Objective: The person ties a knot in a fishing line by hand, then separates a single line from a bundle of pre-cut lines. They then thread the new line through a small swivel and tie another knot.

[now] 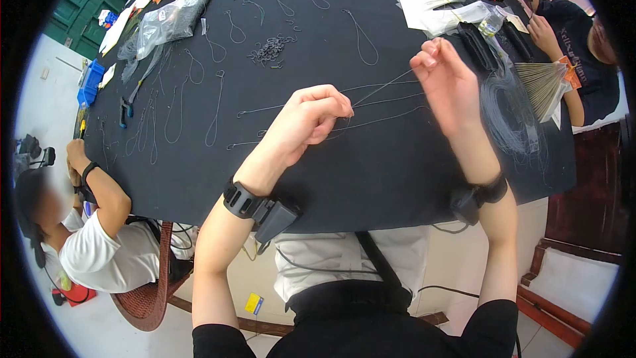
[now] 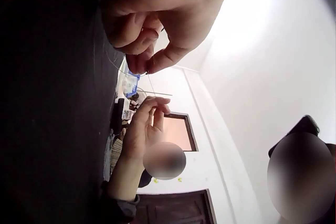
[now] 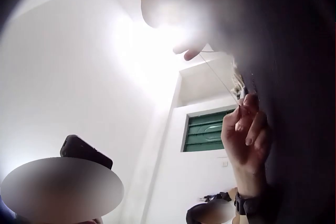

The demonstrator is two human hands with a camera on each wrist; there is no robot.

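Observation:
Over the dark cloth, my left hand [image 1: 311, 119] pinches a thin wire [image 1: 387, 83] between thumb and index finger. In the left wrist view a small dark bit shows at these fingertips [image 2: 152, 65]. My right hand [image 1: 454, 89] is raised to the right, its bent fingers holding the other end of the wire, which runs taut and slanting between both hands. The right wrist view shows this wire meeting the right fingertips [image 3: 191, 53]; glare washes out part of that hand. Several long wires [image 1: 381, 101] with small end loops lie beneath the hands.
Looped wires [image 1: 217, 109] and a pile of small dark metal pieces [image 1: 270, 50] lie on the black-covered table [image 1: 318, 185]. Pliers [image 1: 126, 113] and a plastic bag [image 1: 173, 20] are left; a wire coil [image 1: 507, 116] and black cases [image 1: 477, 46] right. People sit at both sides.

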